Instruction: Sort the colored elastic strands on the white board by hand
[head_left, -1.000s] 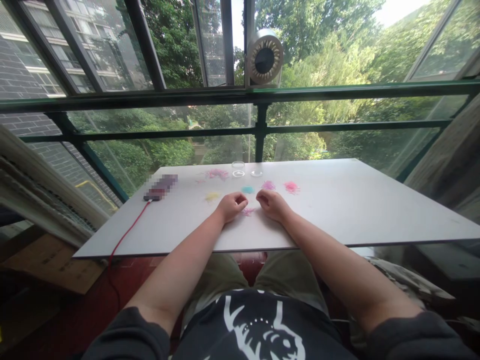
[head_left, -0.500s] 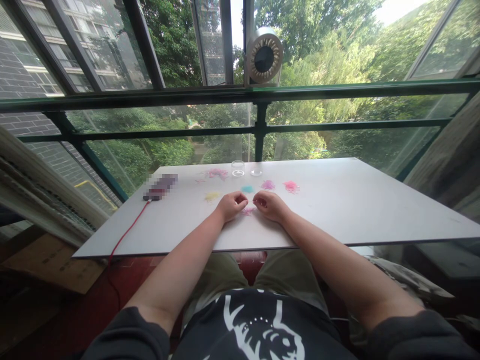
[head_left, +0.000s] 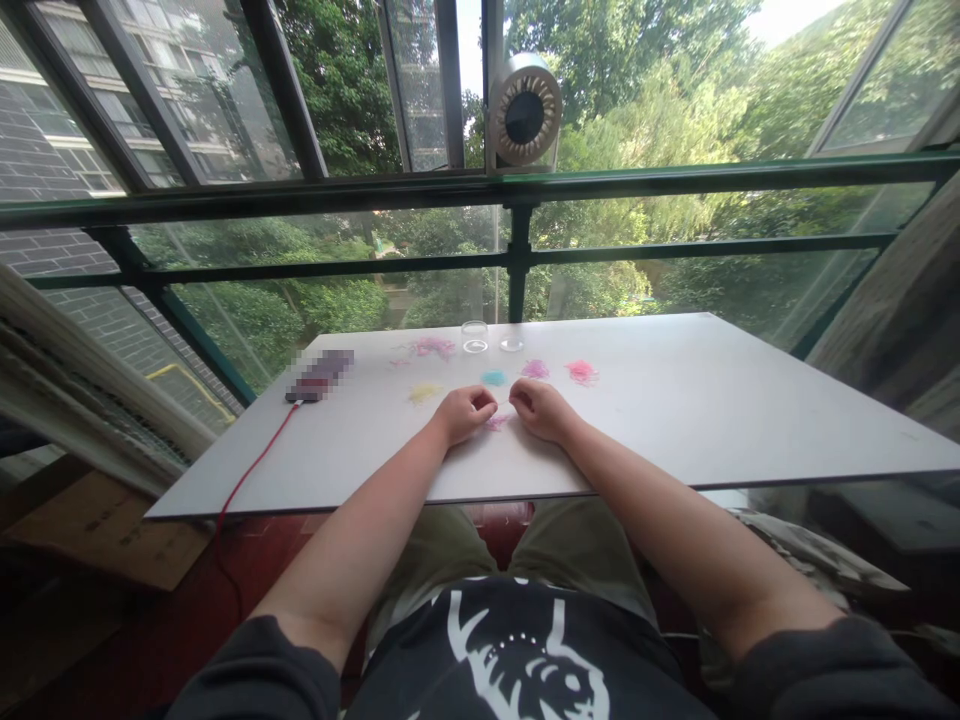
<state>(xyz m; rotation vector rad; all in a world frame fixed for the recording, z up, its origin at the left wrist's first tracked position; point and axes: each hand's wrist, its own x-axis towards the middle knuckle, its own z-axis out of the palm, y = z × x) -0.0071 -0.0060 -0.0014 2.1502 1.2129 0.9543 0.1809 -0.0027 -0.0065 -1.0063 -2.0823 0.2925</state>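
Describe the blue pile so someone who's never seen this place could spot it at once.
Find the white table by the window. Near its middle, just beyond the left hand and right hand, lies the blue pile, with the purple pile close on its right. Its neighbours are purple, pink and yellow; it alone is blue.

Yel pile (head_left: 425,393), turq pile (head_left: 494,378), blk shirt (head_left: 424,655) w/ wht print (head_left: 574,686)

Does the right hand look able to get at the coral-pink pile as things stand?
Probably yes: the coral-pink pile lies a little beyond the right hand and farther right, and nothing visible stands between them on the white table.
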